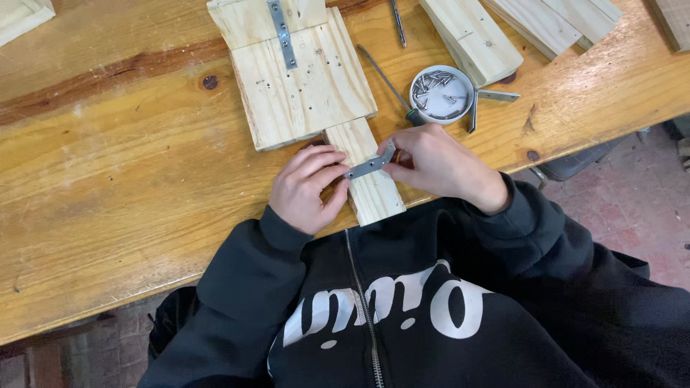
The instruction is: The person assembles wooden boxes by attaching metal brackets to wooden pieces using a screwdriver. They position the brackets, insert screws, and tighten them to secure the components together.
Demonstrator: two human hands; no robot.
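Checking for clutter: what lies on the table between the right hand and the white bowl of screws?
In the head view, a screwdriver lies slanted between the right hand and the white bowl; its handle end sits by the bowl's near rim, just beyond the fingers.

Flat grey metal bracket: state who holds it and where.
Both hands hold the flat grey metal bracket: left hand at its left end, right hand at its right end.

Silver bracket (370, 167); pale plank (371, 176); black hoodie (402, 302).

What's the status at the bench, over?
Left hand and right hand both pinch a small metal bracket across the narrow wood strip. Screw dish and screwdriver sit clear.
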